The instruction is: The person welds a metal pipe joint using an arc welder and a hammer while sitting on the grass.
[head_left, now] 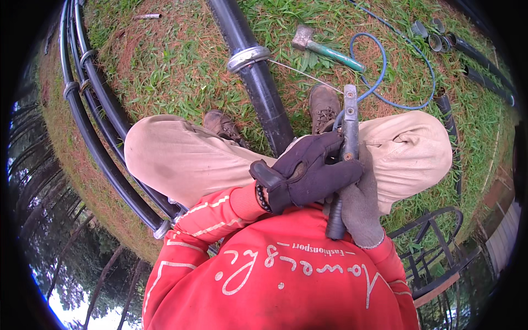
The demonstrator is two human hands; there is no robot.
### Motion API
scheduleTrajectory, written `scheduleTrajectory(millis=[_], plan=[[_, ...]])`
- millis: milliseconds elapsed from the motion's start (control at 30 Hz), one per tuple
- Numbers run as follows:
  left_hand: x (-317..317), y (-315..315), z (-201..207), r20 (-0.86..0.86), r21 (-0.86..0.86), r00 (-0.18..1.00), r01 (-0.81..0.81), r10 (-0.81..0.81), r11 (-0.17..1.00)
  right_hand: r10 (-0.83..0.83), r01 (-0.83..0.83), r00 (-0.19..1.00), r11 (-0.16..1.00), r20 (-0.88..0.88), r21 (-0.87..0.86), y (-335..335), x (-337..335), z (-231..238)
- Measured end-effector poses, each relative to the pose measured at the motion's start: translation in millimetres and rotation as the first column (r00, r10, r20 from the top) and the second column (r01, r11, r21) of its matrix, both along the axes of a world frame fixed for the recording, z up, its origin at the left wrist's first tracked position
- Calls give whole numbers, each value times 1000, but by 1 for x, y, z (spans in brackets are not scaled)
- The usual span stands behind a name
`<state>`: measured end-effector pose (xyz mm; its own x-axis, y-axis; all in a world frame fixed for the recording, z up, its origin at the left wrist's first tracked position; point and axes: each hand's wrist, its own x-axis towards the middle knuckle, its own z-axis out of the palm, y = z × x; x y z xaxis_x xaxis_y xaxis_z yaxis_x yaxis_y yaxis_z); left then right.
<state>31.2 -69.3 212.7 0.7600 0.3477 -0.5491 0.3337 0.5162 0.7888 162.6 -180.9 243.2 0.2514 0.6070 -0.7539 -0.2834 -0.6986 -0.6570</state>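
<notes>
A long welding electrode holder (351, 118), with a grey riveted head and a black ribbed grip, is upright in front of my lap. My left hand (316, 173), in a dark glove, is closed on its middle, thumb and fingers to either side. My right hand (360, 206), in a grey knit glove, is closed around the lower grip, partly hidden behind the left. A thin rod (302, 71) slants from the holder's head toward the metal collar (248, 58) on a black pipe (264, 91). That pipe runs between my boots. Blue cable (380, 60) passes behind the holder's head.
A hammer (330, 52) with a green handle lies on the grass beyond my right knee. Several black pipes with collars (91, 126) run along my left. More pipe ends (434, 41) lie far right. A black metal frame (429, 253) stands near my right elbow.
</notes>
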Motion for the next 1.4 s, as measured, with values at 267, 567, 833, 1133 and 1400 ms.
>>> scheduleTrajectory(millis=[267,567,833,1133,1400], plan=[[-1,-3,0,3,-8,998,-62,62,998,-19,18,1000,999,-22,-43,6,-2,2],[-5,-6,-8,18,34,998,-66,66,997,12,-13,1000,999,-18,-50,-1,-1,-4],[-6,-1,-1,-13,42,998,-65,65,997,56,-57,997,998,52,20,2,-5,-12],[-6,-5,-5,-23,71,995,-92,94,993,82,-86,993,995,83,45,-2,-3,-19],[-4,-4,-4,-54,117,997,-50,56,992,100,-100,995,995,4,19,7,3,-7]])
